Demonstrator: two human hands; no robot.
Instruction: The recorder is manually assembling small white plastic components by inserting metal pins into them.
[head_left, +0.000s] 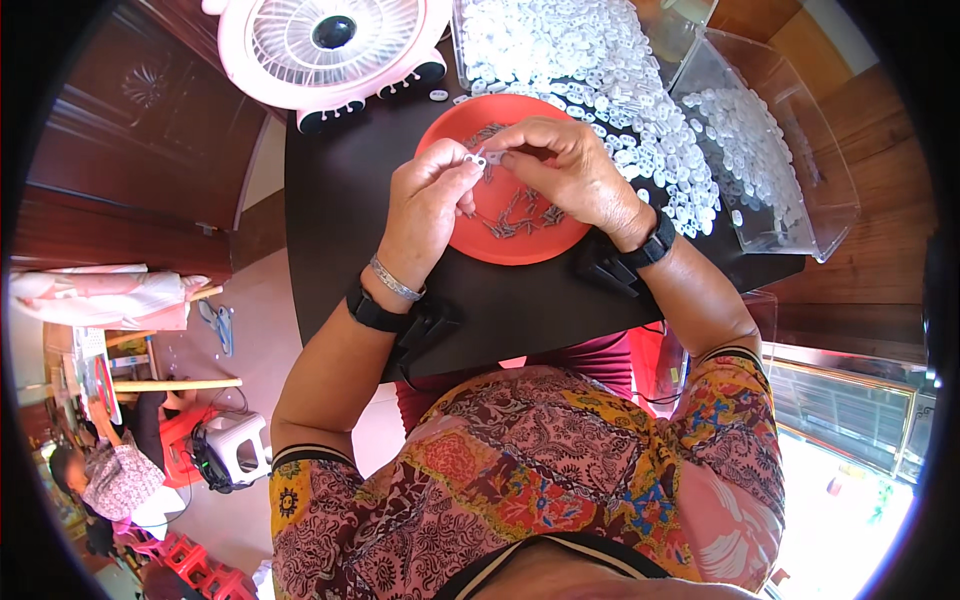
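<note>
Above a shallow orange-red plate (520,255), my left hand (430,195) pinches a small white plastic piece with a dark hole (476,161) between thumb and fingertips. My right hand (575,175) meets it there, its thumb and forefinger closed on a tiny whitish part (495,157) that I cannot make out clearly. In the plate lie many small grey metal screws (515,222), partly hidden by my hands. Beyond and to the right of the plate spreads a large heap of white oval plastic pieces with holes (560,45).
A pink fan (335,35) stands at the far left of the dark table (345,200). On the right, a clear plastic bin (835,215) lies tilted with more white pieces inside. Away to the left are another person (115,475), a white stool (240,445) and red stools (190,565).
</note>
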